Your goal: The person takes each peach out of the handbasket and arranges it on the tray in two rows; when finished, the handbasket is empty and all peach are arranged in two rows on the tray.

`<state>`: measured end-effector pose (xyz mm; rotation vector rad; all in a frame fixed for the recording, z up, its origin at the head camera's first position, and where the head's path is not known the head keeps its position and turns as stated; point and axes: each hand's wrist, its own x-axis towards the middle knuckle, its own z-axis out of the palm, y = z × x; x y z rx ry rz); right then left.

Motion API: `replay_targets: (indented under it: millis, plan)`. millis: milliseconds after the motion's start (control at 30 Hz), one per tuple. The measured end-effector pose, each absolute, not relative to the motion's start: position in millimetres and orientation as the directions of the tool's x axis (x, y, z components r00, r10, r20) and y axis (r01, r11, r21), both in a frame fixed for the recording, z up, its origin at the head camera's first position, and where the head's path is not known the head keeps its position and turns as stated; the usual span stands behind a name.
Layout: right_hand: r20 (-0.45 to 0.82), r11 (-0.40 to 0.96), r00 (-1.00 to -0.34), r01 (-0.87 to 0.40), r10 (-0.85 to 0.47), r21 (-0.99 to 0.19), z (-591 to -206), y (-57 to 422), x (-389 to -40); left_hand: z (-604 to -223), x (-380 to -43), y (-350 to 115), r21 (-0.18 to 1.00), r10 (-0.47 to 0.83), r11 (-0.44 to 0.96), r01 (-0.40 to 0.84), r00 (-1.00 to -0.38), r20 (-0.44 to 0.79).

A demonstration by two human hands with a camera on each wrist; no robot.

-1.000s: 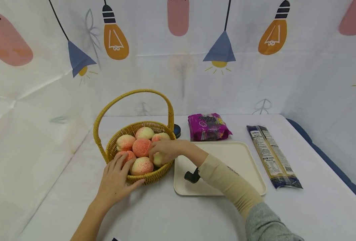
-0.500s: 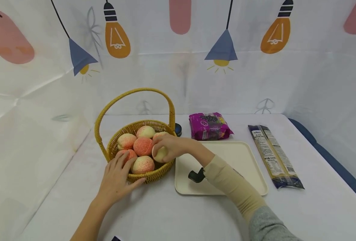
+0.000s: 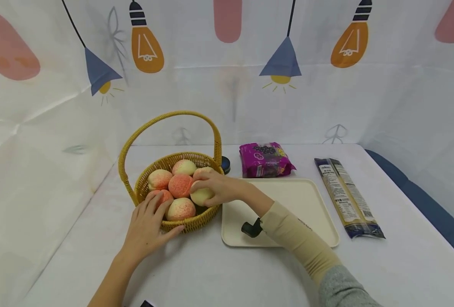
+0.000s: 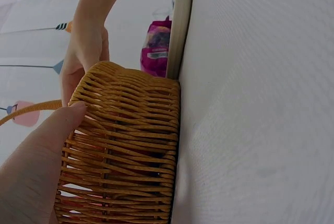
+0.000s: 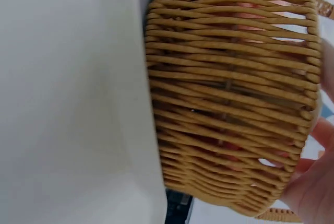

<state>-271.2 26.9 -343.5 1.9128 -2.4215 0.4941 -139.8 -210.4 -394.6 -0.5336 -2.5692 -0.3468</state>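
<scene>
A yellow-brown wicker basket (image 3: pixel 201 220) with a tall arched handle holds several pale and red peaches (image 3: pixel 181 209). My left hand (image 3: pixel 147 228) holds the basket's near-left rim, its fingertips over a reddish peach (image 3: pixel 166 196). In the left wrist view, the thumb of my left hand (image 4: pixel 39 156) presses the outside of the woven wall. My right hand (image 3: pixel 227 187) reaches into the right side of the basket and grips a pale peach (image 3: pixel 201 197) between thumb and fingers. From the right wrist, the basket wall (image 5: pixel 229 88) hides most of the fruit and part of my right hand (image 5: pixel 313 187).
A cream tray (image 3: pixel 234 238) lies right of the basket, under my right forearm. Behind it sits a purple snack pack (image 3: pixel 266 161) with dark fruit pictured on it. A long flat packet (image 3: pixel 347 198) lies farther right. A dark round object (image 3: pixel 225 165) shows behind the basket.
My right hand has closed on the pale peach and shifted it slightly up and towards the basket's right rim. My left hand has stayed on the near-left rim.
</scene>
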Motion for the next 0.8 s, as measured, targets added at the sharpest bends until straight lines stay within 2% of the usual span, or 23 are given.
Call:
replay_targets:
  millis: [133, 400, 667, 800]
  plan:
    - [0.193, 0.234, -0.284, -0.941, -0.939, -0.245, -347.1, 27.8, -270.3, -395.7, -139.7, -210.6, 0.144, 0.306, 0.892, 0.428, -0.807, 0.505]
    - [0.255, 0.179, -0.239, -0.955, -0.937, -0.236, -350.2, 28.9, -270.5, -396.7, -139.1, -210.9, 0.146, 0.303, 0.894, 0.424, -0.811, 0.500]
    - [0.270, 0.205, -0.274, -0.944, -0.923, -0.258, -350.0, 31.7, -269.3, -393.9, -138.8, -209.8, 0.147, 0.303, 0.893, 0.424, -0.811, 0.500]
    - [0.296, 0.201, -0.271, -0.948, -0.916, -0.247, -349.2, 33.0, -268.5, -392.7, -138.2, -210.0, 0.131, 0.313, 0.895, 0.426, -0.810, 0.496]
